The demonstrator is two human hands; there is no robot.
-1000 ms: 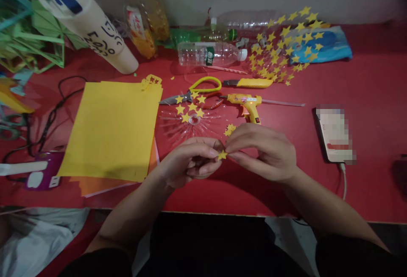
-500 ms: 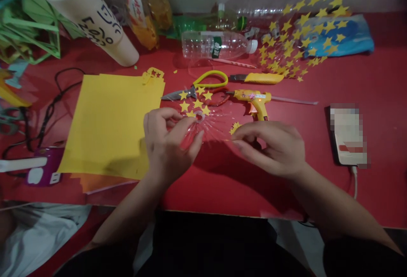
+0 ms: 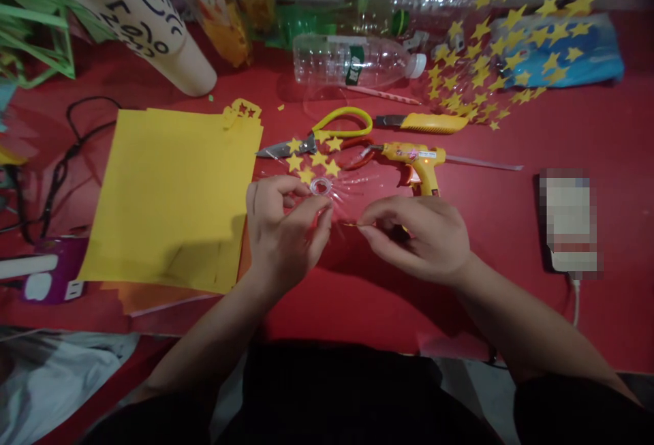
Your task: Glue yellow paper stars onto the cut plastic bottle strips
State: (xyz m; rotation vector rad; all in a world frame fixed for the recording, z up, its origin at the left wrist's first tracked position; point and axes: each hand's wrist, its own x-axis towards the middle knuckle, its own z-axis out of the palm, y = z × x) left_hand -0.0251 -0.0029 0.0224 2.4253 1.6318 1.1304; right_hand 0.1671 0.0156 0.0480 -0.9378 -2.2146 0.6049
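In front of me lies a clear plastic bottle top [image 3: 320, 187] cut into thin strips that fan out from its neck ring. Several yellow stars [image 3: 318, 158] sit on the strips at the far side. My left hand [image 3: 286, 234] is at its near left, thumb and finger closed on what looks like one clear strip. My right hand [image 3: 416, 237], just to the right, pinches a small yellow paper piece [image 3: 350, 225], seen edge-on, likely a star. A glue gun [image 3: 416, 155] with a glue stick lies beyond my right hand. Scissors [image 3: 286, 150] lie behind the bottle top.
Yellow paper sheets [image 3: 168, 193] are stacked at left. A utility knife [image 3: 434, 123], a clear bottle [image 3: 327, 63] and a star-covered plastic piece [image 3: 480, 77] lie farther back. A tall cup [image 3: 174, 50] stands back left; a phone [image 3: 569, 220] on a cable lies right.
My right hand has moved left with the yellow piece, closer to my left hand. My left thumb and finger have come together. The view has shifted slightly.
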